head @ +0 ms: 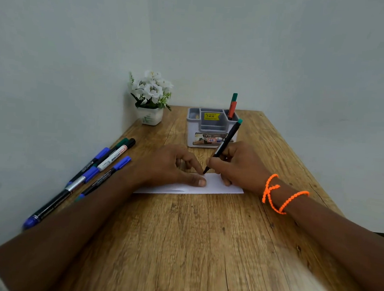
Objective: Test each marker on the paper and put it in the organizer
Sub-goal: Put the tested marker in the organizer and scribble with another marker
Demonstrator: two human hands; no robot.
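Observation:
My right hand (pixel 238 166) grips a black marker (pixel 227 141) with a teal end, tilted, its tip touching the white paper (pixel 215 186). My left hand (pixel 173 167) lies flat on the paper's left part, fingers spread, holding nothing. Behind the hands stands the grey organizer (pixel 210 129); two markers, orange and green (pixel 232 106), stand upright in its right rear compartment. Several markers (pixel 97 170) with blue, green and black caps lie in a loose row at the table's left edge.
A white pot of white flowers (pixel 151 98) stands in the back left corner against the wall. The wooden table (pixel 189 248) meets walls at the left and back. An orange cord bracelet (pixel 279 193) circles my right wrist.

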